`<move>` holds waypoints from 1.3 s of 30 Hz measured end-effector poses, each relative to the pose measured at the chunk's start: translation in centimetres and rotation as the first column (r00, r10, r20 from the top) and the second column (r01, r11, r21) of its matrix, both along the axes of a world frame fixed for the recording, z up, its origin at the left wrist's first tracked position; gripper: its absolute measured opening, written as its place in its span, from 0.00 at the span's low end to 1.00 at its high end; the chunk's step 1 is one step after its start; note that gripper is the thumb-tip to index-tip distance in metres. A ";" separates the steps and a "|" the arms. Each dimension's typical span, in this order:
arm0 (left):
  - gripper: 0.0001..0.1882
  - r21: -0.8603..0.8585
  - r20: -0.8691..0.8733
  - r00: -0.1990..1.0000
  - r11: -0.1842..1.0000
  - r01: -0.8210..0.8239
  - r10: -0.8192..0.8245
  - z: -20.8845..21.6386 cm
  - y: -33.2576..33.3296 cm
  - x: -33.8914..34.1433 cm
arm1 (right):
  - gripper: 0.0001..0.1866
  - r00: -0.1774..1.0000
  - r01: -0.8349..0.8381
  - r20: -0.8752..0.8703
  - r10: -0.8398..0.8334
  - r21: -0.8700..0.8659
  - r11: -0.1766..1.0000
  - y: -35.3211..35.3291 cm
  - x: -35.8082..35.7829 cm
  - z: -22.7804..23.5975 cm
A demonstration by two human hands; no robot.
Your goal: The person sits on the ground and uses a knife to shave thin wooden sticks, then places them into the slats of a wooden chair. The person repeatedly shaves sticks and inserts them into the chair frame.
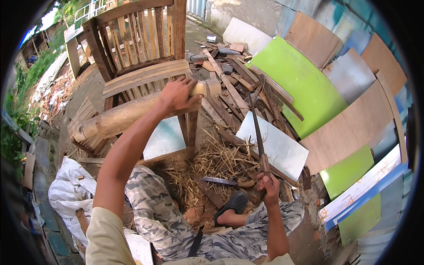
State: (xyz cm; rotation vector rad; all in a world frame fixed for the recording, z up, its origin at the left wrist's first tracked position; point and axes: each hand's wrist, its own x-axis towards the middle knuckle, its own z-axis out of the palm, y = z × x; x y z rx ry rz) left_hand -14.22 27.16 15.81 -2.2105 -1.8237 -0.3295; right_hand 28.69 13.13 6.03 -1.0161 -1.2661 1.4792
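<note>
Two bare hands at work outdoors: left hand, fingers wrapped over the upper end of a pale wooden post that lies slanted across a slatted wooden frame; right hand, fist closed round the handle of a long blade pointing up and away, above a sandalled foot, straw litter and scrap boards

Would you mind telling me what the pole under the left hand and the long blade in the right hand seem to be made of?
The pole looks like bare, unfinished wood: pale tan, matte, with grain streaks. The long blade looks like dark, dull metal, thin and unpolished; its handle at the right hand seems wooden, though that is partly hidden.
</note>
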 end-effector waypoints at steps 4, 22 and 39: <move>0.37 -0.017 -0.045 0.999 1.000 0.021 -0.022 0.9 0.0 -0.8 | 0.19 0.999 -0.031 -0.009 0.032 0.091 0.995 0.5 -3.0 1.2; 0.46 -0.246 0.240 0.932 0.946 -0.212 0.272 3.8 5.4 -4.5 | 0.16 1.000 0.009 -0.018 -0.009 0.012 1.000 3.7 -3.6 -2.3; 0.32 -0.047 0.035 0.985 0.985 -0.165 0.166 -0.4 0.2 0.7 | 0.23 0.999 0.018 0.032 -0.033 0.379 0.925 -1.0 -7.4 1.7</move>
